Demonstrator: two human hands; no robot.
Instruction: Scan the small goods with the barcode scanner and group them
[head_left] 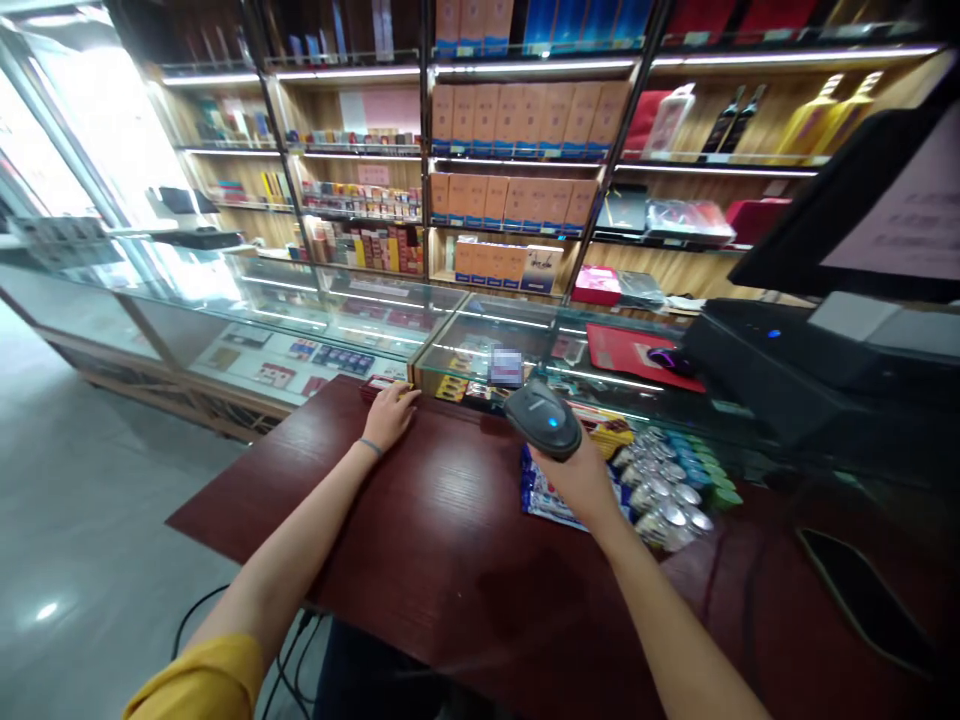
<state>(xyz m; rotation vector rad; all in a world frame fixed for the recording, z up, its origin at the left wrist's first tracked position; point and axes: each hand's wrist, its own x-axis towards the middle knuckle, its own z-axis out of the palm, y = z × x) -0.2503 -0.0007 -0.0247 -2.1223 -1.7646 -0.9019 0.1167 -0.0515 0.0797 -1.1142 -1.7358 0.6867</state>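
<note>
Right of centre in the frame, the right hand [585, 480] is closed around a dark barcode scanner [544, 418] with a lit blue light, held above the blue packets [536, 492] on the brown desk [442, 550]. Left of centre, the left hand [391, 415] rests at the small red packs [379, 386] by the desk's far edge; whether its fingers grip them I cannot tell. Silver-topped containers [660, 490] stand right of the packets, and a phone [862, 595] lies at lower right.
</note>
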